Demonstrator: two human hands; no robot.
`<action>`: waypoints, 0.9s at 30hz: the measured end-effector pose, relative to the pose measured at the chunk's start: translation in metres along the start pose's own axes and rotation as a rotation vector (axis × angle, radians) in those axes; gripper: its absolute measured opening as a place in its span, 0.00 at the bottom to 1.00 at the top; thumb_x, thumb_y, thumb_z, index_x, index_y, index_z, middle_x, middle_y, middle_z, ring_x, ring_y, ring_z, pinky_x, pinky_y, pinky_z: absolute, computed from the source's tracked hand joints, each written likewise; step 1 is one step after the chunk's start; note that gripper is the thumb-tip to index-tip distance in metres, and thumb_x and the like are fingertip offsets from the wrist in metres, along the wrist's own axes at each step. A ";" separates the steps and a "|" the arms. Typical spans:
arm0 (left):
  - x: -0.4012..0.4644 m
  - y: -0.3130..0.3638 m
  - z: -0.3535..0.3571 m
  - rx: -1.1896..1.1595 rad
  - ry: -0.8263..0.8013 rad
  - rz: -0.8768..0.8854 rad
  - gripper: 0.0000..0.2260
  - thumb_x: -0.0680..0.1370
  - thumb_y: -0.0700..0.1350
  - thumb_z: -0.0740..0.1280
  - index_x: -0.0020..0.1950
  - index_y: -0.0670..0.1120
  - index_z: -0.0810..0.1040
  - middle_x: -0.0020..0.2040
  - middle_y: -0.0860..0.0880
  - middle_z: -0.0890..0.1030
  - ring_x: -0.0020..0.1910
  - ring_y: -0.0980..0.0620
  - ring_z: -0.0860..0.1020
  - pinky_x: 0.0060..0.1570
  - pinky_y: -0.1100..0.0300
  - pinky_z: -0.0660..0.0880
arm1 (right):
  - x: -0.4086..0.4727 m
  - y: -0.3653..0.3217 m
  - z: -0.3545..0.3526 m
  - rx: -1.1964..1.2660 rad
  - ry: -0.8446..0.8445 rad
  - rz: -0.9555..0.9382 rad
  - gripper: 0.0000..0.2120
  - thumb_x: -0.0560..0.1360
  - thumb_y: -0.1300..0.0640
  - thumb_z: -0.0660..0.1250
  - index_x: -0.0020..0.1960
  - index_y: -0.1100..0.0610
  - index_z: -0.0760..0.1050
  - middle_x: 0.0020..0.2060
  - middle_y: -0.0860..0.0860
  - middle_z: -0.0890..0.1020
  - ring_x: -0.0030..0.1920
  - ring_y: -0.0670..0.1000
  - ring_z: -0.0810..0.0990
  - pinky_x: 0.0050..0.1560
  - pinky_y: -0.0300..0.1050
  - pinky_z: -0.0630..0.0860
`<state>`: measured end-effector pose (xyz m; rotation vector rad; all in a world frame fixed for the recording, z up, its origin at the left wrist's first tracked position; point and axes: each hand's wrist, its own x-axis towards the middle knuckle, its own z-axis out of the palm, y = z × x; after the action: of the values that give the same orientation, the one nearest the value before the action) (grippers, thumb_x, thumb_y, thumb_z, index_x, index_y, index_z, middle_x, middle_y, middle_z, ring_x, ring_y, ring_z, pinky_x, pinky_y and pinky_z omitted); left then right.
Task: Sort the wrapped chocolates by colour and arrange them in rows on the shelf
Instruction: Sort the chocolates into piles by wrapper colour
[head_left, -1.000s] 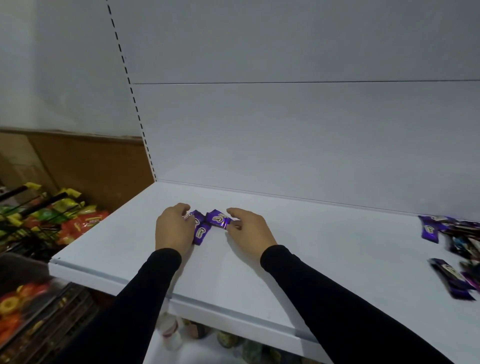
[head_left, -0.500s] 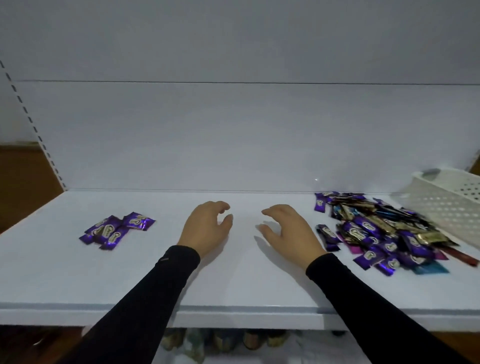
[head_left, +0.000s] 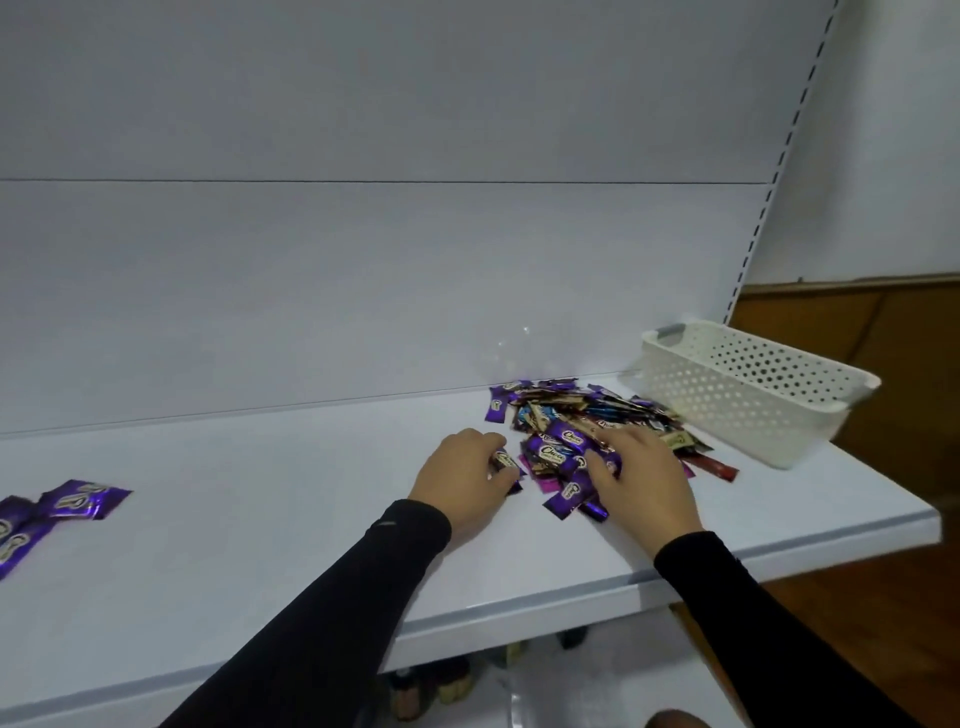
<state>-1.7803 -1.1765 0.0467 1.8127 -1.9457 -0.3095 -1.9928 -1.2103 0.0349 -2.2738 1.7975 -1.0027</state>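
Observation:
A heap of wrapped chocolates (head_left: 582, 415), mostly purple with some gold, blue, pink and red, lies on the right part of the white shelf (head_left: 260, 519). My left hand (head_left: 465, 480) sits at the heap's left edge, fingers curled round a purple chocolate (head_left: 505, 461). My right hand (head_left: 641, 480) lies on the heap's front, thumb and fingers touching purple wrappers; whether it grips one I cannot tell. A small group of purple chocolates (head_left: 47, 512) lies at the far left of the shelf.
A white perforated plastic basket (head_left: 743, 392) stands at the shelf's right end, just behind the heap. The white back panel rises behind. A lower shelf with jars (head_left: 441, 680) shows under the front edge. Wooden panelling is to the right.
My view swung right. Both hands left the purple group at the left and travelled to the mixed heap, where the left hand closed on a purple chocolate.

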 end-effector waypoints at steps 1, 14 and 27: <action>0.003 0.004 0.003 0.018 -0.007 0.007 0.17 0.81 0.52 0.64 0.66 0.46 0.76 0.59 0.45 0.77 0.61 0.45 0.74 0.57 0.55 0.71 | 0.000 0.005 -0.002 -0.041 0.040 0.040 0.16 0.77 0.52 0.67 0.61 0.58 0.80 0.56 0.56 0.80 0.58 0.57 0.76 0.57 0.49 0.72; 0.001 0.003 0.004 0.023 0.083 0.004 0.15 0.84 0.44 0.57 0.67 0.45 0.78 0.62 0.46 0.81 0.61 0.47 0.76 0.56 0.62 0.68 | -0.004 0.023 -0.006 -0.171 0.095 0.158 0.15 0.78 0.51 0.65 0.63 0.54 0.79 0.52 0.54 0.83 0.54 0.58 0.78 0.52 0.51 0.72; -0.060 -0.101 -0.074 -0.438 0.496 -0.401 0.04 0.76 0.40 0.70 0.43 0.48 0.81 0.43 0.52 0.82 0.42 0.55 0.78 0.33 0.74 0.68 | -0.010 -0.103 0.031 0.501 -0.113 -0.048 0.14 0.77 0.60 0.67 0.62 0.53 0.80 0.51 0.48 0.81 0.47 0.48 0.77 0.52 0.38 0.72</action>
<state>-1.6550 -1.1174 0.0533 1.7550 -1.0784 -0.3409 -1.8908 -1.1796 0.0519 -2.0183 1.2724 -1.1481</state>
